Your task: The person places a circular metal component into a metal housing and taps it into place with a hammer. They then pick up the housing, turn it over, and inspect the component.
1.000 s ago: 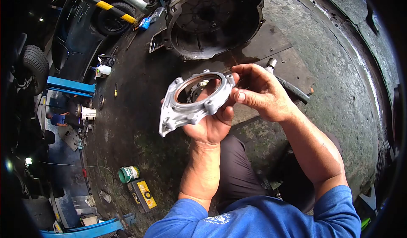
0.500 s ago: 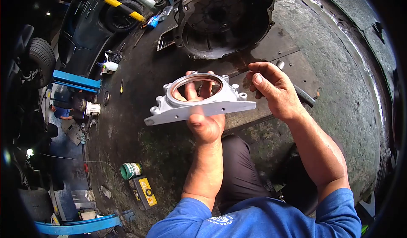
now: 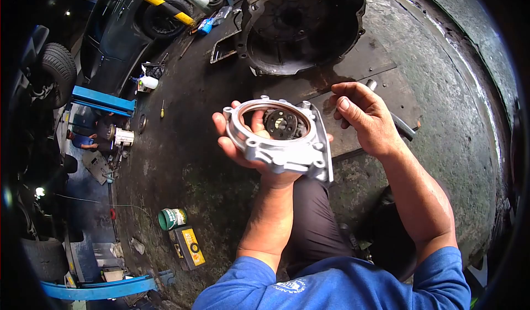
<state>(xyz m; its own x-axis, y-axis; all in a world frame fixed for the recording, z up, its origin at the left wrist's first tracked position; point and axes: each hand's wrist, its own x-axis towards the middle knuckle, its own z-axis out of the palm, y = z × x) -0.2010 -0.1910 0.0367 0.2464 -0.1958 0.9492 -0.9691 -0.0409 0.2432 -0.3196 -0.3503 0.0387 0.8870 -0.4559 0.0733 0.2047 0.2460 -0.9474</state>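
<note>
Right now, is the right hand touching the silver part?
Apart: the head view shows a clear gap between the fingertips of the right hand and the silver part.

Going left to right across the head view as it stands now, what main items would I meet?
Dark tyre, blue beam, white bottle, yellow-handled screwdriver, silver ring-shaped part, right hand.

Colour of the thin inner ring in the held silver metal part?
Reddish-brown; the inner ring shows best in the head view.
</note>
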